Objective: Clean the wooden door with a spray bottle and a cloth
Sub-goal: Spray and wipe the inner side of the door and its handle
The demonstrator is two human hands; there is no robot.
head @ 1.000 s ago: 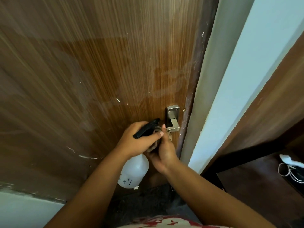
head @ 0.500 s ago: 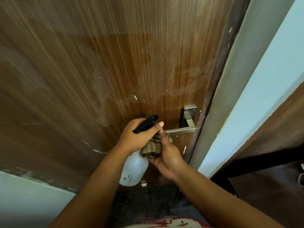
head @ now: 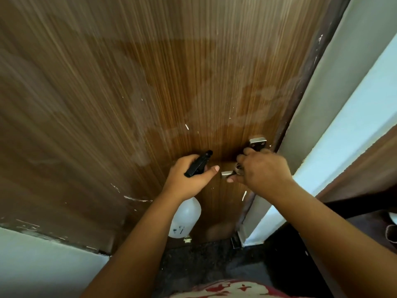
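Note:
The wooden door (head: 150, 93) fills the view, with darker wet patches across its middle. My left hand (head: 189, 179) grips the black trigger head of a white spray bottle (head: 185, 218), which hangs below my fist. My right hand (head: 262, 171) is wrapped over the silver door handle (head: 227, 173), near its square plate (head: 257, 143). A small bit of the brown cloth (head: 238, 167) peeks out under its fingers; the rest is hidden.
A dark door edge and grey-white frame (head: 322, 117) run down the right. A pale wall (head: 43, 265) sits at lower left. Dark floor (head: 204, 261) lies below the door. A brown panel (head: 369, 168) stands at far right.
My right hand has moved up and right from beside the bottle onto the door handle, taking the cloth with it. My left hand and the bottle stayed roughly in place.

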